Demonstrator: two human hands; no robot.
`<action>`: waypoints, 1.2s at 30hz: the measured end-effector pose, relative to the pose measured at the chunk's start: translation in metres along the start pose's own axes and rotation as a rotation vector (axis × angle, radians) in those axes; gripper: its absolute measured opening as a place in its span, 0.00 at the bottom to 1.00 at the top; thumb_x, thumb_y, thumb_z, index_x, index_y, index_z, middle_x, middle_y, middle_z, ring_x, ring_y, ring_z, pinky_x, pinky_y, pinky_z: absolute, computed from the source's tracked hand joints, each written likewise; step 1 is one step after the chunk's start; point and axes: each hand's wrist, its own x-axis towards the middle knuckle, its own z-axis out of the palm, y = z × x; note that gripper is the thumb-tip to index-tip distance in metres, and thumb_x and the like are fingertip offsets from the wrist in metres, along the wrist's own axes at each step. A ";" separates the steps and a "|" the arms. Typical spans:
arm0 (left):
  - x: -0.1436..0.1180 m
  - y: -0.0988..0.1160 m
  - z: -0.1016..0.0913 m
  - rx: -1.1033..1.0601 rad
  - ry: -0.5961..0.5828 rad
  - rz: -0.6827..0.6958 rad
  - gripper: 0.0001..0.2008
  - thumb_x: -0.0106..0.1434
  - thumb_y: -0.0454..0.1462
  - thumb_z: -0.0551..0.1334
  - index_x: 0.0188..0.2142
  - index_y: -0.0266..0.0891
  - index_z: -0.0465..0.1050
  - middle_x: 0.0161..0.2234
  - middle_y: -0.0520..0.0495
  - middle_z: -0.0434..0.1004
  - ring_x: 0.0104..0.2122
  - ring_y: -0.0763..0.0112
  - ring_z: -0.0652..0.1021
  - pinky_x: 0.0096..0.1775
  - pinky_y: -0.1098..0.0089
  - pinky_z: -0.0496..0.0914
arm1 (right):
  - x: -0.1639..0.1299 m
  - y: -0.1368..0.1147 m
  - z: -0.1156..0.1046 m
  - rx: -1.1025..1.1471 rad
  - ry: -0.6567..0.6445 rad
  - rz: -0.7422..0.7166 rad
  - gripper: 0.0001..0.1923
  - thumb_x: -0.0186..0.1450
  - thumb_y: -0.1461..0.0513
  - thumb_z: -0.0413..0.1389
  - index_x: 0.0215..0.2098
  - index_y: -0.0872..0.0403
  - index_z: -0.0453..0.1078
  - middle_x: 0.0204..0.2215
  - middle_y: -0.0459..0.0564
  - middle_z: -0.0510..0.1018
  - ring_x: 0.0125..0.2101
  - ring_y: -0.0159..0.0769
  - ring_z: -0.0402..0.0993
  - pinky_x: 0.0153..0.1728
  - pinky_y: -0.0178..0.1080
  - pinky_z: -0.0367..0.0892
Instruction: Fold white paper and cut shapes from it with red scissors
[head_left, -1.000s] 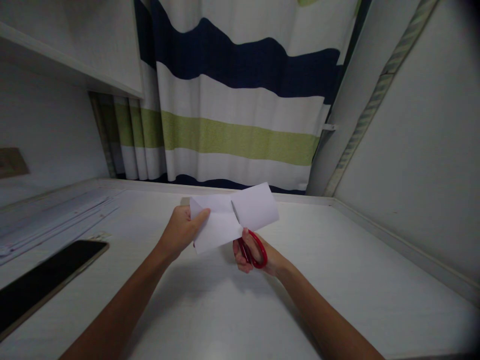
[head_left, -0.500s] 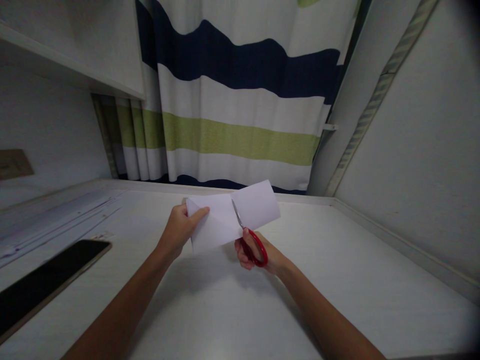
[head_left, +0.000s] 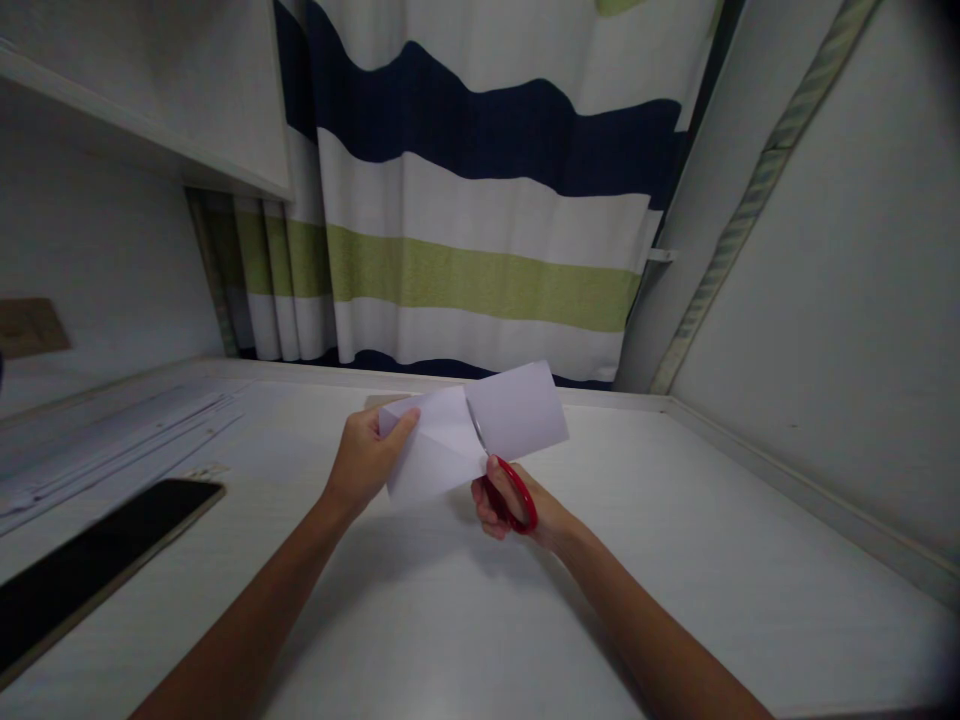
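Between left hand (head_left: 369,450) pinching its left end and right hand (head_left: 516,497) gripping red-handled scissors (head_left: 531,513): white paper (head_left: 439,440)

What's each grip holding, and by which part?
Left grip: creased white paper sheet, pinched at its left edge. Right grip: red-handled metal scissors, held by the handles.

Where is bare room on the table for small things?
The widest bare patch of table lies between the right arm and the right wall. Another shows between the right arm and left arm, nearer than the paper. Crowded: left, with the phone, and the middle, where the left hand holds the paper and the right hand the scissors.
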 end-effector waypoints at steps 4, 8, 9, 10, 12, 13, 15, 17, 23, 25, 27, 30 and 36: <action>-0.001 0.003 0.000 0.048 0.001 0.036 0.14 0.50 0.39 0.57 0.34 0.32 0.72 0.30 0.46 0.76 0.24 0.71 0.73 0.21 0.75 0.67 | -0.001 0.000 0.001 -0.007 0.009 0.007 0.24 0.58 0.47 0.41 0.24 0.59 0.61 0.11 0.41 0.62 0.09 0.23 0.57 0.11 0.29 0.49; -0.002 0.003 0.000 0.102 0.005 0.077 0.15 0.51 0.39 0.57 0.37 0.33 0.71 0.32 0.46 0.76 0.27 0.70 0.74 0.24 0.75 0.68 | -0.001 -0.002 0.002 -0.002 0.013 0.010 0.24 0.58 0.46 0.41 0.24 0.59 0.61 0.10 0.41 0.61 0.08 0.23 0.56 0.10 0.28 0.49; -0.001 0.003 0.000 0.114 0.005 0.088 0.15 0.51 0.39 0.57 0.37 0.33 0.71 0.32 0.46 0.76 0.27 0.70 0.74 0.24 0.76 0.68 | -0.001 -0.002 0.002 0.004 0.011 0.011 0.24 0.58 0.46 0.41 0.24 0.59 0.61 0.10 0.40 0.61 0.08 0.23 0.56 0.10 0.28 0.49; -0.001 0.003 0.000 0.125 0.005 0.099 0.15 0.51 0.39 0.56 0.37 0.33 0.71 0.33 0.46 0.76 0.28 0.70 0.74 0.24 0.76 0.68 | -0.001 -0.002 0.002 0.012 0.008 0.013 0.24 0.57 0.46 0.41 0.23 0.59 0.61 0.10 0.40 0.61 0.08 0.23 0.56 0.10 0.28 0.50; -0.001 0.003 -0.001 0.142 0.010 0.119 0.15 0.51 0.39 0.56 0.37 0.33 0.72 0.33 0.46 0.76 0.28 0.70 0.75 0.26 0.76 0.68 | -0.001 -0.003 0.003 0.022 0.005 0.020 0.24 0.57 0.46 0.41 0.23 0.59 0.61 0.10 0.40 0.61 0.08 0.23 0.56 0.10 0.28 0.50; -0.001 0.003 -0.001 0.147 0.015 0.128 0.15 0.51 0.39 0.56 0.37 0.33 0.72 0.33 0.46 0.76 0.29 0.70 0.75 0.27 0.76 0.68 | -0.001 -0.003 0.003 0.022 0.007 0.023 0.24 0.57 0.46 0.41 0.23 0.59 0.61 0.09 0.40 0.61 0.08 0.23 0.56 0.10 0.28 0.50; -0.001 0.003 -0.001 0.155 0.024 0.146 0.15 0.51 0.39 0.56 0.37 0.33 0.72 0.33 0.47 0.76 0.29 0.71 0.75 0.27 0.76 0.68 | -0.002 -0.004 0.004 0.016 0.012 0.024 0.24 0.57 0.46 0.42 0.23 0.59 0.61 0.09 0.40 0.61 0.08 0.23 0.56 0.09 0.28 0.50; -0.001 0.004 -0.001 0.156 0.022 0.160 0.15 0.51 0.38 0.56 0.37 0.34 0.72 0.32 0.47 0.76 0.28 0.71 0.75 0.27 0.76 0.68 | -0.002 -0.004 0.004 0.007 0.012 0.024 0.24 0.57 0.46 0.42 0.23 0.59 0.61 0.09 0.41 0.61 0.08 0.23 0.56 0.09 0.27 0.49; -0.001 0.003 -0.001 0.136 0.004 0.141 0.16 0.51 0.39 0.56 0.38 0.34 0.71 0.33 0.46 0.76 0.28 0.70 0.75 0.26 0.75 0.69 | -0.001 -0.001 0.000 -0.040 0.016 0.017 0.24 0.59 0.47 0.40 0.22 0.59 0.61 0.09 0.41 0.60 0.08 0.23 0.56 0.09 0.27 0.48; -0.001 0.003 -0.001 0.128 0.004 0.135 0.16 0.51 0.39 0.56 0.38 0.33 0.71 0.33 0.46 0.76 0.29 0.69 0.75 0.26 0.75 0.69 | 0.000 0.000 -0.001 -0.055 0.015 0.003 0.24 0.58 0.47 0.40 0.23 0.59 0.61 0.09 0.40 0.60 0.08 0.23 0.55 0.09 0.28 0.47; -0.001 0.003 -0.001 0.130 0.021 0.126 0.16 0.51 0.39 0.56 0.37 0.33 0.72 0.33 0.46 0.76 0.29 0.69 0.75 0.27 0.75 0.69 | -0.001 -0.001 -0.001 -0.060 0.001 -0.019 0.24 0.58 0.46 0.41 0.25 0.59 0.61 0.10 0.40 0.59 0.08 0.22 0.55 0.09 0.28 0.46; 0.000 0.003 0.000 0.150 0.064 0.116 0.16 0.50 0.39 0.56 0.36 0.33 0.72 0.33 0.46 0.76 0.29 0.68 0.75 0.26 0.75 0.69 | -0.002 -0.005 0.000 -0.033 -0.055 -0.030 0.26 0.56 0.45 0.42 0.28 0.60 0.61 0.13 0.42 0.61 0.10 0.22 0.55 0.10 0.28 0.44; 0.002 -0.002 0.001 0.190 0.104 0.096 0.15 0.50 0.40 0.56 0.35 0.34 0.72 0.30 0.47 0.77 0.26 0.69 0.75 0.23 0.75 0.68 | -0.005 -0.009 0.001 0.064 -0.169 0.029 0.26 0.49 0.44 0.50 0.27 0.60 0.60 0.20 0.45 0.62 0.18 0.22 0.57 0.15 0.28 0.47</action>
